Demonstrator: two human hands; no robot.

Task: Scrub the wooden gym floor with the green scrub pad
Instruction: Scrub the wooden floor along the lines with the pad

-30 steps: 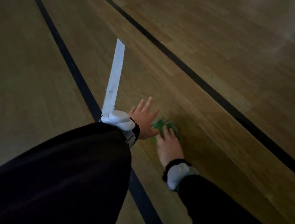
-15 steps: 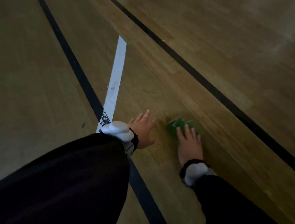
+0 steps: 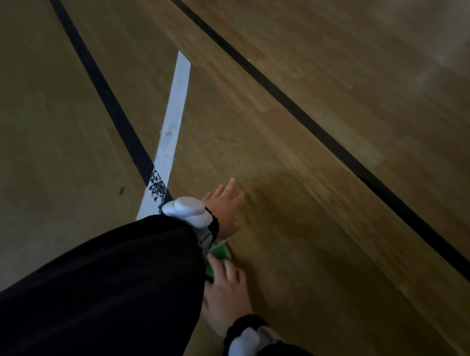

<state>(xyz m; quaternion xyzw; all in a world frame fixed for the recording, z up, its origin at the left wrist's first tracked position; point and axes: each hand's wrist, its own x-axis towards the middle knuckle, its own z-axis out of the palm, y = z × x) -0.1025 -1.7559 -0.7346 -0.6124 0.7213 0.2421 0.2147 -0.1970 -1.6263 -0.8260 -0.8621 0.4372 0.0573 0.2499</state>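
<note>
While right hand (image 3: 224, 296) seemingly presses pad (image 3: 220, 253), floor (image 3: 337, 248) opens rightward.

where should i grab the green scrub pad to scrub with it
Judging by its flat pose on the floor, the green scrub pad is best held from above: fingers spread on its top face, thumb hooking a side edge. The right hand rests on it there.

The left hand (image 3: 224, 210) was held forward, palm turned down, with its fingers spread and straight. The right hand (image 3: 224, 296) was set just behind it, fingers stretched out and palm down. Both arms were covered by black sleeves (image 3: 104, 286), and a white device (image 3: 186, 211) was strapped at each wrist.
</note>
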